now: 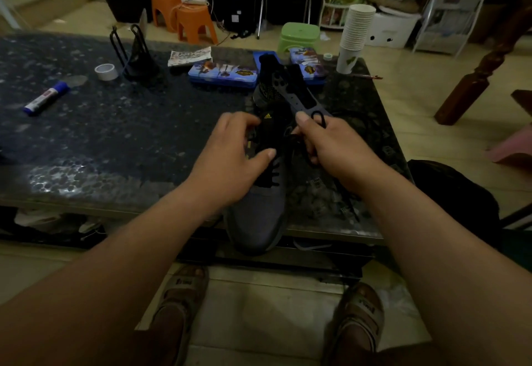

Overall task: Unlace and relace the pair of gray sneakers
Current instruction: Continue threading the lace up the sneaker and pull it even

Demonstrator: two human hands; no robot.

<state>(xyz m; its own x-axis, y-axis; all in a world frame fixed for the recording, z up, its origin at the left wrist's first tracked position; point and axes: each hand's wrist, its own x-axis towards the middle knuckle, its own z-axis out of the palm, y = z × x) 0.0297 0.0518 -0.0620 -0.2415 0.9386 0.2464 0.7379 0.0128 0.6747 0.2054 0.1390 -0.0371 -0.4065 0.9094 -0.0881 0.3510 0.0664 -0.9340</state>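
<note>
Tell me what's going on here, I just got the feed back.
A person seated at the dark table is working on a gray sneaker whose toe overhangs the near edge. The left hand holds the shoe's upper by the tongue, while the right hand pinches the black lace beside the top eyelets. The lower eyelets are laced; the upper ones look unfinished. The second sneaker lies just behind, its eyelets showing empty.
</note>
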